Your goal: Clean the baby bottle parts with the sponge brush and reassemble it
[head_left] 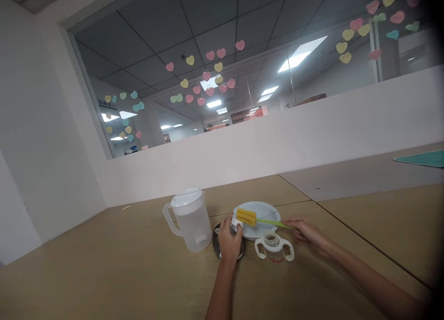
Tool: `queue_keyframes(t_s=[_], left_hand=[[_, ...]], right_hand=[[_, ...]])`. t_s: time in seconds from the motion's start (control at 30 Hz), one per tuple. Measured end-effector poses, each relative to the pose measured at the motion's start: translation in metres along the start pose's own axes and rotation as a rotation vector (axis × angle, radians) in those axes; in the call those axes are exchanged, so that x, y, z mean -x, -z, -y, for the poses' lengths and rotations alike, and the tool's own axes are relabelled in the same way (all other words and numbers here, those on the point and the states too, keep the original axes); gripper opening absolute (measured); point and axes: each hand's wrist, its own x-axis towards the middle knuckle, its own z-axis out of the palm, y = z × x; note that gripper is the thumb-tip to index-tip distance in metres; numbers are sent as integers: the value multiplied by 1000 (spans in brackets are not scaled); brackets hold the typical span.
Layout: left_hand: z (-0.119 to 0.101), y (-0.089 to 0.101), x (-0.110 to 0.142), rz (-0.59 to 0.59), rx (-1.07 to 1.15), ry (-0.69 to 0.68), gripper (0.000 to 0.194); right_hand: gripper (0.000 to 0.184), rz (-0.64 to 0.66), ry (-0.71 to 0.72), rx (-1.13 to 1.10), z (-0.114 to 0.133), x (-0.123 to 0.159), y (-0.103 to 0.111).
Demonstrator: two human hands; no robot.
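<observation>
My left hand (229, 239) is closed around a small clear bottle (237, 223) held over a round metal bowl (239, 254) on the wooden table. My right hand (305, 231) grips the green handle of a bottle brush, whose yellow sponge head (246, 216) lies at the bottle's mouth, above a white plate (267, 211). A white bottle collar with two handles (274, 246) lies on the table between my hands.
A clear plastic pitcher with a white lid (189, 220) stands left of the bowl. A teal cloth (423, 158) lies at the far right. A low white wall (277, 144) with a window above it borders the table's (104, 273) far edge.
</observation>
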Motion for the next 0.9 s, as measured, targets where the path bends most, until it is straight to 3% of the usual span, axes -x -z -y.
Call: queue_keyframes(t_s=[0.27, 0.47, 0.8, 0.9], left_hand=[[10, 9, -2, -118, -53, 48, 4], [28, 13, 3, 83, -100, -31, 8], [42, 13, 1, 325, -64, -38, 10], [43, 12, 1, 355, -32, -18, 23]], right_hand=[[29, -173, 83, -26, -7, -7, 10], [26, -228, 91, 4, -10, -13, 17], [26, -283, 86, 12, -14, -17, 21], [27, -296, 85, 25, -14, -19, 21]])
